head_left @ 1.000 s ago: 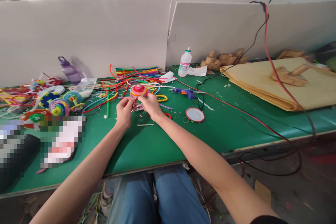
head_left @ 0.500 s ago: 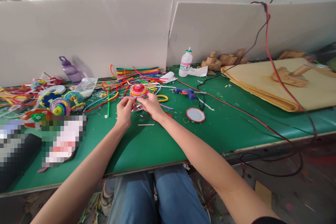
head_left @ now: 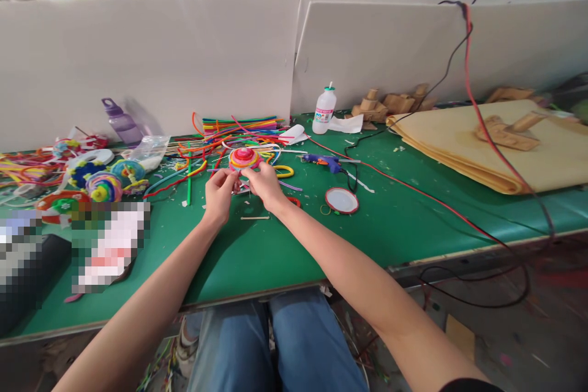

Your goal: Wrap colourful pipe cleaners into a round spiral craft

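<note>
Bare green table (head_left: 257, 251) near the edge — pipe cleaners (head_left: 239, 128) crowd behind.

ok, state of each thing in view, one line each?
left hand: pinching the coiled disc
right hand: pinching the coiled disc
coiled disc: held just above the table
glue gun: lying on its side, corded
white bottle: upright, capped
purple bottle: capped
round lid: lying flat
</note>
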Motion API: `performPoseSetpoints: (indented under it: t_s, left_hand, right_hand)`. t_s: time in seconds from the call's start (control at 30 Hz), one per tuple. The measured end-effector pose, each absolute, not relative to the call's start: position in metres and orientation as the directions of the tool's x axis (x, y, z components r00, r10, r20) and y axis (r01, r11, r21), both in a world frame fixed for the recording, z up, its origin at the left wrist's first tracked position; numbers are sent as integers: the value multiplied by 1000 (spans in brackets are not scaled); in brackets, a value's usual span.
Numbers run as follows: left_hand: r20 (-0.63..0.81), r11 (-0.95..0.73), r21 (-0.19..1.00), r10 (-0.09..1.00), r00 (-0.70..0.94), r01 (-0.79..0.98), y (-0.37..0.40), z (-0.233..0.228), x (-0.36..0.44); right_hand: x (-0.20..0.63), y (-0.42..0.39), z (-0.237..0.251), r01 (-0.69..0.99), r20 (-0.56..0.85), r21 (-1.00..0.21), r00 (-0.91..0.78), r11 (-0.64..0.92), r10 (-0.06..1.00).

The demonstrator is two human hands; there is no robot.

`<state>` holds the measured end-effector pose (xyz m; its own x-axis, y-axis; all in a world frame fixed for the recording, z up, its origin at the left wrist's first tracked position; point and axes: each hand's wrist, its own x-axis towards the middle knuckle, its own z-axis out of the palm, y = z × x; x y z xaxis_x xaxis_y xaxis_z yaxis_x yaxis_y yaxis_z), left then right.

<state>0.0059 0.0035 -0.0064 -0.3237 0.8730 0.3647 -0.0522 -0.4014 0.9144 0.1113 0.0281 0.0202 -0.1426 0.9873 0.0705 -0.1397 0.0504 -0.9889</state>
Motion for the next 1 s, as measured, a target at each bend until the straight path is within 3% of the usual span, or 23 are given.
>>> performPoseSetpoints:
  t_s: [0.3, 1.0]
  left_hand:
    - [394, -421, 906, 882, -259, -52, 0, -6, 7]
    - [421, -439, 898, 845, -328, 23, 3, -7, 5]
  right_hand:
    - [115, 24, 26, -258, 61, -966, -220, 2, 974]
    - [118, 25, 25, -318, 25, -946, -282, -69, 959]
